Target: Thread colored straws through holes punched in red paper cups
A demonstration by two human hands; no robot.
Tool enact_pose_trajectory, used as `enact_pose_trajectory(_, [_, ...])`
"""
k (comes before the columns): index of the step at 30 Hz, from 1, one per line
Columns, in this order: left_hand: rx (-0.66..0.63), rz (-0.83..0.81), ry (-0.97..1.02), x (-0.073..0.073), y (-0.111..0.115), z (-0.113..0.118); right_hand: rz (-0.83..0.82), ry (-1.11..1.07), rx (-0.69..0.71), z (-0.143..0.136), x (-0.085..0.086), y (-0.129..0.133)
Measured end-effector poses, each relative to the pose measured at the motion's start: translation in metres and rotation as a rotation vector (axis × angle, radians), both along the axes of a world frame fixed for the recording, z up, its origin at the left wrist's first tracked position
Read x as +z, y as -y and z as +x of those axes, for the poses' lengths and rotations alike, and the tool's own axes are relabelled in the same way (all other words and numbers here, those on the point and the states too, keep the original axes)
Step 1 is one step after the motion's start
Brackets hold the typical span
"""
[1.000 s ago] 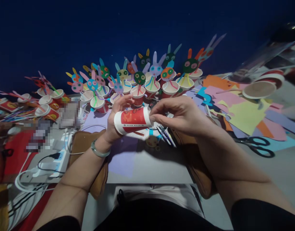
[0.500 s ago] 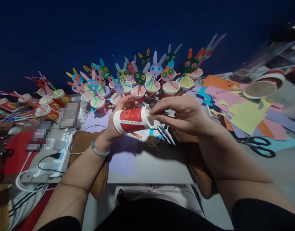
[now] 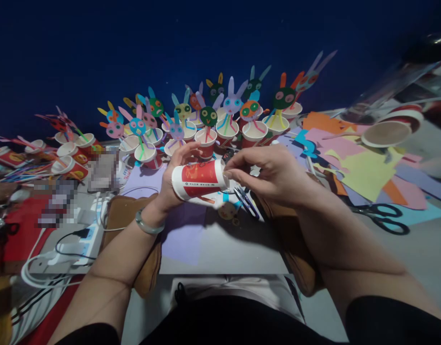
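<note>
A red and white paper cup lies on its side in the air, wrapped by my left hand, its base to the left and its open rim to the right. At that rim, my right hand has thumb and index finger pinched together; whatever is between the fingertips is too small to make out. Below the cup, a yellow round paper face with blue strips lies on the table, beside a pair of scissors.
Paper cups with rabbit figures line the back. Coloured paper and black scissors lie right. Brown pads sit under both forearms. A power strip with cables, and phones, are left.
The cup has turned slightly in my left hand. My right fingertips have shifted a little at the rim, and the yellow piece seen between them earlier no longer shows.
</note>
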State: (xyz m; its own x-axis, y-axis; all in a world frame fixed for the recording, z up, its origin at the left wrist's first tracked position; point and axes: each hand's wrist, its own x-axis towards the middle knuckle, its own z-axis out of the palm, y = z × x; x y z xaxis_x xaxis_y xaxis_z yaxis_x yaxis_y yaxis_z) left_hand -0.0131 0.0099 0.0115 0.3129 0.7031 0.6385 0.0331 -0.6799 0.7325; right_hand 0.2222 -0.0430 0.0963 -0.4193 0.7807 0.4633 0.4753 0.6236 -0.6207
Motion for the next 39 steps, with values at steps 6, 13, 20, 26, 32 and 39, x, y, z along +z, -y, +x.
enact_pose_trajectory(6, [-0.060,-0.064,-0.004,-0.002,-0.001,0.000,-0.099,-0.116,0.025,-0.004,0.000,-0.001])
enact_pose_trajectory(13, [-0.176,-0.113,-0.123,-0.012,-0.011,-0.007,0.001,-0.096,0.155,0.004,0.000,-0.006])
enact_pose_trajectory(20, [-0.173,-0.129,-0.250,-0.005,-0.006,-0.010,0.045,-0.063,0.226,0.005,-0.002,-0.013])
enact_pose_trajectory(26, [-0.175,-0.213,-0.136,-0.005,-0.005,-0.007,0.039,-0.053,0.152,0.003,-0.001,-0.010])
enact_pose_trajectory(32, [-0.154,-0.153,-0.040,-0.005,-0.004,-0.004,-0.012,-0.087,0.024,-0.005,-0.004,-0.004])
enact_pose_trajectory(39, [-0.089,-0.149,-0.087,-0.007,-0.009,-0.010,-0.108,-0.242,-0.089,-0.016,-0.015,-0.003])
